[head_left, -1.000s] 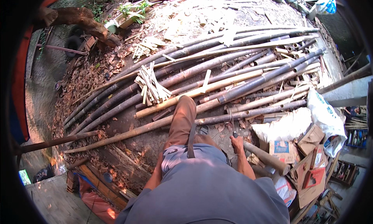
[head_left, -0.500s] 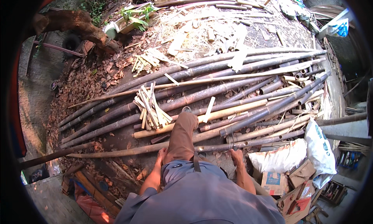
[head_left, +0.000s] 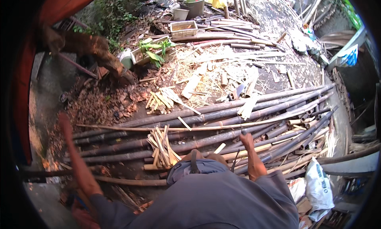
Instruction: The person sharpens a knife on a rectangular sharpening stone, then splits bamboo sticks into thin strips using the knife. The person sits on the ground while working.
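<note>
My right hand (head_left: 247,140) is closed around a slim dark tool (head_left: 235,159). One dark end of it shows above the fist and a thin dark length shows below; its exact kind is unclear. That hand is above the long bamboo poles (head_left: 206,142), which lie across the ground. My left hand (head_left: 63,121) reaches far out to the left, over dry leaves, with its fingers too blurred to read. A bundle of pale split bamboo strips (head_left: 162,147) rests on the poles ahead of me.
More bamboo strips (head_left: 162,100) lie beyond the poles, near scattered shavings (head_left: 214,78). A tree trunk (head_left: 95,54) leans at the far left. A plastic crate (head_left: 183,29) and a dark bucket (head_left: 193,7) stand farther back. White sacks (head_left: 318,187) are at the near right.
My view has tilted up and forward. My left arm has swung out to the left, and my right hand has moved forward over the poles with the slim dark tool.
</note>
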{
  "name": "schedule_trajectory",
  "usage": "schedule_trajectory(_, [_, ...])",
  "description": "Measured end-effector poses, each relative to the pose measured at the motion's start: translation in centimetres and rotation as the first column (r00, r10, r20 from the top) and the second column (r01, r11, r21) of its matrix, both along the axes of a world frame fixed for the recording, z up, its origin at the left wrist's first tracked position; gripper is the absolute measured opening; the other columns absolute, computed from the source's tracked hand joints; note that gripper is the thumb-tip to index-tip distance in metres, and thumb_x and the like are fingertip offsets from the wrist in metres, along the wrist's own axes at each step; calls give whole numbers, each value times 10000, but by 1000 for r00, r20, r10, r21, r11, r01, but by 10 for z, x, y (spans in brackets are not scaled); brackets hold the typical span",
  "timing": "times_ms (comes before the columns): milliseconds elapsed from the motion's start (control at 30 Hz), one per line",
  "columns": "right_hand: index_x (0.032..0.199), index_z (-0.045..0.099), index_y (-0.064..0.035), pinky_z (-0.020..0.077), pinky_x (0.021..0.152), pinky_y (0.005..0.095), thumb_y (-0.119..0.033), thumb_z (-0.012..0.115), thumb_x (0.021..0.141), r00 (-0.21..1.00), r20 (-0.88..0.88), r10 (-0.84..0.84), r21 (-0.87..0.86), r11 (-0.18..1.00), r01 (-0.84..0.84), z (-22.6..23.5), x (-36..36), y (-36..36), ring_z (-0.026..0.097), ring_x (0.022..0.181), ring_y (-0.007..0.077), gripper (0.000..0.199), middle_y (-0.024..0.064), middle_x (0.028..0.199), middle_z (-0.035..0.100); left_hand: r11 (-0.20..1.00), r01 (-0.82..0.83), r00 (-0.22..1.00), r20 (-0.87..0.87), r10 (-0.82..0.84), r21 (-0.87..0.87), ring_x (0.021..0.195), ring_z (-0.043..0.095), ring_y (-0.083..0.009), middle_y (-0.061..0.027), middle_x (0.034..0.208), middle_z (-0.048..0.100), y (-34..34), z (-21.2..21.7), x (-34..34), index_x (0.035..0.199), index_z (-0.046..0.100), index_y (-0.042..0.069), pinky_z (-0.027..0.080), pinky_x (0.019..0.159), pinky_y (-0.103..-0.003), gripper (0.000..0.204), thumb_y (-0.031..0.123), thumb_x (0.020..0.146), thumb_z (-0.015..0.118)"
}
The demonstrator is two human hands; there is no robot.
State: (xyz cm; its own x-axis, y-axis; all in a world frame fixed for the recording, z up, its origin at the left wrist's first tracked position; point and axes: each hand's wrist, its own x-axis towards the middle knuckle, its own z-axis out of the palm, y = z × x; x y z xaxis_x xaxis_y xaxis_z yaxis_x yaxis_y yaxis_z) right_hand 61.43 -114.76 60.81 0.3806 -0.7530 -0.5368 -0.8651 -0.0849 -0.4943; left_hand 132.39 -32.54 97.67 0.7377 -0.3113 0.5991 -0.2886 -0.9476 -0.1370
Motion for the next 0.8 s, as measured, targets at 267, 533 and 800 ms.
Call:
schedule_trajectory(267, [1025, 706, 16, 493, 872, 519, -453, 649, 809, 972, 4, -236, -183, 955, 233, 67, 57, -32, 660, 1030, 452, 519, 288, 1022, 700, 670, 374, 885, 31, -464, -641, 1296, 539, -239, -131, 1384, 582, -281, 129, 14, 1408, 544, 27, 388, 1100, -376, 451, 315, 1078, 438])
schedule_trajectory(533, [1009, 679, 25, 488, 671, 425, -305, 689, 798, 957, -117, -266, -58, 964, 261, -51, 29, -141, 619, 720, 260, 392, 143, 745, 653, 747, -231, 281, -778, -562, -624, 946, 594, -141, -65, 1058, 690, -594, -244, -80, 1287, 610, -8, 489, 861, -313, 360, 212, 1008, 551])
schedule_trajectory(800, [873, 675, 17, 491, 621, 515, -363, 635, 814, 875, -408, 260, -34, 953, -300, -71, 246, -357, 652, 684, 426, 387, 249, 753, 651, 883, -440, -132, -960, -245, -165, 1280, 539, -412, -286, 1354, 567, -728, -460, -188, 1376, 530, -54, 428, 1084, -443, 644, 403, 935, 635])
